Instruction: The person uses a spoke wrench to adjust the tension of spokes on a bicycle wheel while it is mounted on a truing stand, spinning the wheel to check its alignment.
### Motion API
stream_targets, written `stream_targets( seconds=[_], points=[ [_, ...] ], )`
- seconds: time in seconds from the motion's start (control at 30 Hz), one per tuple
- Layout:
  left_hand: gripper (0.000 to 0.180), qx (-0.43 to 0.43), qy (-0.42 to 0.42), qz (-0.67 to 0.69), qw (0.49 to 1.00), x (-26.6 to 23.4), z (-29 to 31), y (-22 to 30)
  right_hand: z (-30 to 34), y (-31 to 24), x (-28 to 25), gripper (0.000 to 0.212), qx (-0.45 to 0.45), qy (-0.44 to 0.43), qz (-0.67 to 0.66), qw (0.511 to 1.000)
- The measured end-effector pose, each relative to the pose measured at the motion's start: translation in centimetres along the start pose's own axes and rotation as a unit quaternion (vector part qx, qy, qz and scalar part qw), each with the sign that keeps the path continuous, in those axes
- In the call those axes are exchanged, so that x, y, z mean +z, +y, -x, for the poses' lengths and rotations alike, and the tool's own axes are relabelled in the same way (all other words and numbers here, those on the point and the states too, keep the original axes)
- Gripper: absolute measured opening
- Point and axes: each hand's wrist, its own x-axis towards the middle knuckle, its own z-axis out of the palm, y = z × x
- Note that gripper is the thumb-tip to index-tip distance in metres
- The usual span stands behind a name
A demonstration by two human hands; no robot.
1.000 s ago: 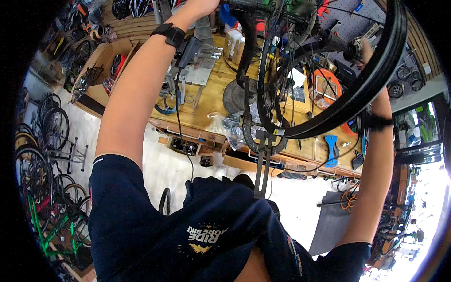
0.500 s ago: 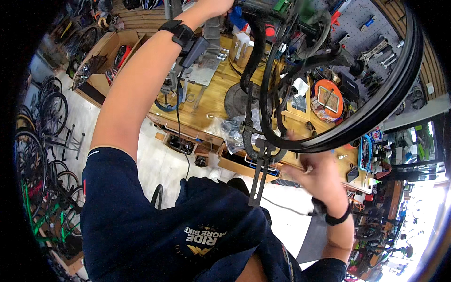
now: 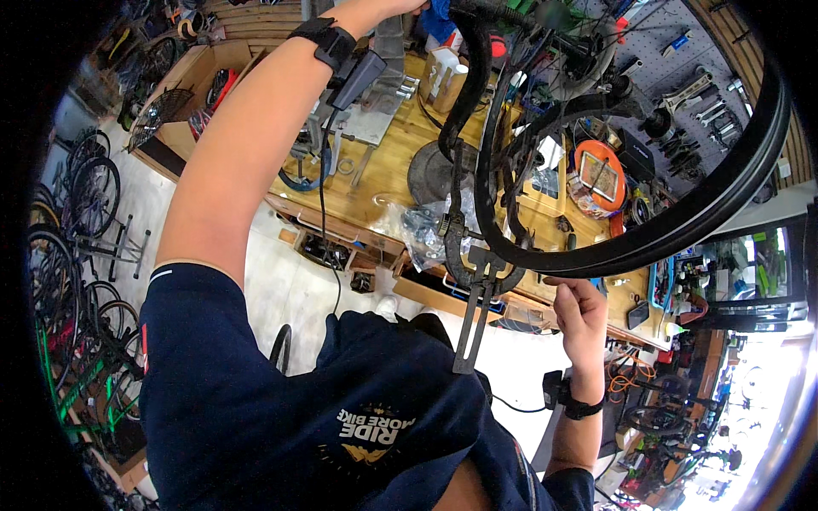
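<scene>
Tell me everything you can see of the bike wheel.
The bike wheel has a black, glossy, hard-looking rim with a pale streak along it, and thin spokes. It appears mounted upright in the dark stand over the workbench, its upper part cut off. The right hand is just below the rim; contact is unclear.

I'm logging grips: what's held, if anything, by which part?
Can't tell: the left hand is mostly cropped; the right hand, curled near the wheel, shows no clear hold.
</scene>
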Motion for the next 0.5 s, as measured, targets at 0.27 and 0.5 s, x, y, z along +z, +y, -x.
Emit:
stream_targets(
  seconds=[0.27,0.5],
  points=[
    [0.042,0.052,0.033,-0.079,0.995,0.5,-0.4,-1.7,-2.9,-5.3,-2.2,0.019,-0.093,0.104,0.031,0.990],
    [0.044,-0.003,0.010,-0.058,0.998,-0.1,-0.1,-0.5,-17.7,-9.1,-14.9,0.032,-0.283,0.225,0.292,0.885]
  ],
)
